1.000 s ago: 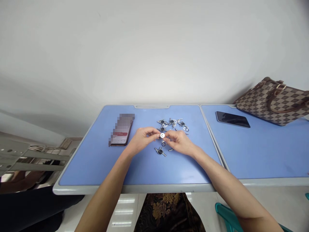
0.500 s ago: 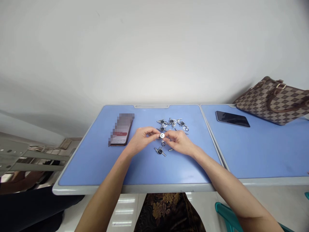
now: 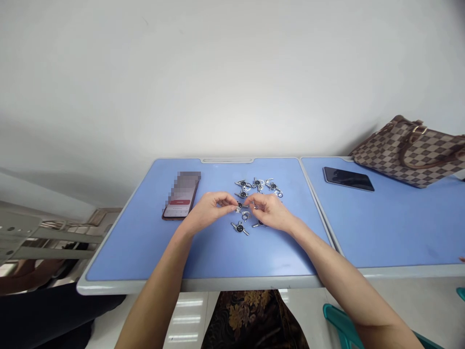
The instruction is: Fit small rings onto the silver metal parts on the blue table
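Observation:
My left hand [image 3: 209, 209] and my right hand [image 3: 269, 212] meet over the middle of a blue desk [image 3: 152, 242]. Both pinch with thumb and fingers closed, fingertips almost touching. Between them is a small metal piece [image 3: 242, 208], too small to name. One small metal key-like part with a black centre [image 3: 240, 227] lies just in front of my hands. Several more such metal parts [image 3: 258, 185] lie scattered behind them.
A phone with a lit screen [image 3: 180, 199] lies left of my hands. On the adjoining blue desk to the right lie a dark phone [image 3: 348, 179] and a checkered brown handbag [image 3: 412, 151]. A teal chair edge [image 3: 336, 317] shows below right.
The round white-faced piece that showed between my fingertips is now turned or covered, and my right hand has shifted slightly. The view has drifted a little.

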Available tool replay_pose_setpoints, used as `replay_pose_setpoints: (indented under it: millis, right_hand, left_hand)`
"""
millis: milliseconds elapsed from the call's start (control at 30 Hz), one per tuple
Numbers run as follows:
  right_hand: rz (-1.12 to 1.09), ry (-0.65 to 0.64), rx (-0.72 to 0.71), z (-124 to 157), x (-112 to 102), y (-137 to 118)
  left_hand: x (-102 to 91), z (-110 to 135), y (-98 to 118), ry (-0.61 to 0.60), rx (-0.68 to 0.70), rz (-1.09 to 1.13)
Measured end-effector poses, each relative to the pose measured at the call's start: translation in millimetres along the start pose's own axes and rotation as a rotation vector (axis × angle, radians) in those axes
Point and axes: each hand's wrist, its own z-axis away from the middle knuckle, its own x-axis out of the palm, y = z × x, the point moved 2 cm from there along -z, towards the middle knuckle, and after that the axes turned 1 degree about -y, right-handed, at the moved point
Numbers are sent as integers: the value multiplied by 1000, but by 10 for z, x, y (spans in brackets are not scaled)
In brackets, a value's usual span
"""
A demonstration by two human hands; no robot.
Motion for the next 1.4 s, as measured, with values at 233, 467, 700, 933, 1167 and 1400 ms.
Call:
replay_pose_setpoints:
  millis: [233, 467, 700, 933, 1167, 1400]
  right_hand:
    - [38, 54, -8, -27, -28, 32]
    - [84, 41, -21, -32, -27, 40]
    - [106, 32, -22, -28, -29, 43]
    - [109, 20, -27, -31, -22, 46]
    - [118, 21, -27, -19, -13, 58]
    - [115, 1, -27, -11, 5, 74]
  left_hand:
    - [27, 11, -39, -120, -69, -123]
    - [0, 23, -96, -192, -91, -193]
    - [16, 23, -122, -204, -45, -238]
    - [26, 20, -118, -202, -17, -232]
    - [-49, 16, -104, -171, -68, -238]
    - [-100, -53, -157, 156, -30, -301]
